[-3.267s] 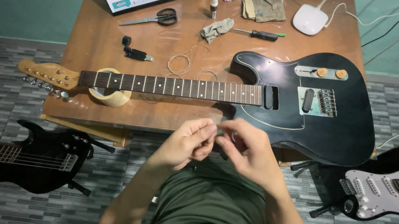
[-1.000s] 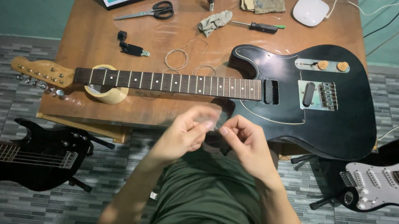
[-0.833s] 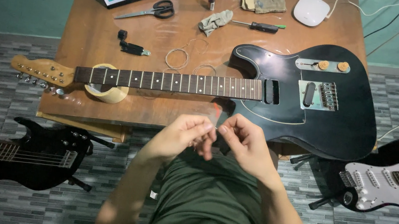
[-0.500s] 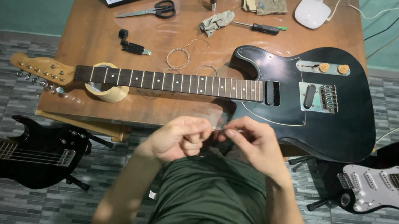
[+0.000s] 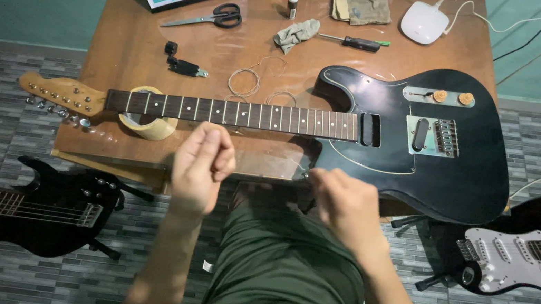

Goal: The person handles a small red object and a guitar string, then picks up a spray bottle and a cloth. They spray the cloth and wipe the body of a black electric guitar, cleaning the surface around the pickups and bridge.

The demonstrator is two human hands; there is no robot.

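1. Over the near edge of the wooden table (image 5: 124, 49), both hands are raised and now stand well apart, whereas half a second ago they were pressed close together at the middle; the left hand (image 5: 202, 167) has drawn out to the left, below the guitar neck, and the right hand (image 5: 347, 207) sits near the lower edge of the black guitar body.
2. Left hand: fingers curled in, thumb against forefinger as if pinching; whether anything is gripped I cannot tell; right hand: fingers bent and pinched together at the tips, its hold likewise too fine to make out.
3. Between the two hands a thin glint near the right fingertips may be a string; it is too faint to be sure.
4. On the table the black electric guitar (image 5: 416, 157) lies flat where it lay before, its neck resting on a roll of tape (image 5: 148, 125), headstock to the left.
5. Beyond the neck lie a coil of wire string (image 5: 245, 82), scissors (image 5: 215, 17), a screwdriver (image 5: 354, 42) and a crumpled cloth (image 5: 296, 33); none has shifted.
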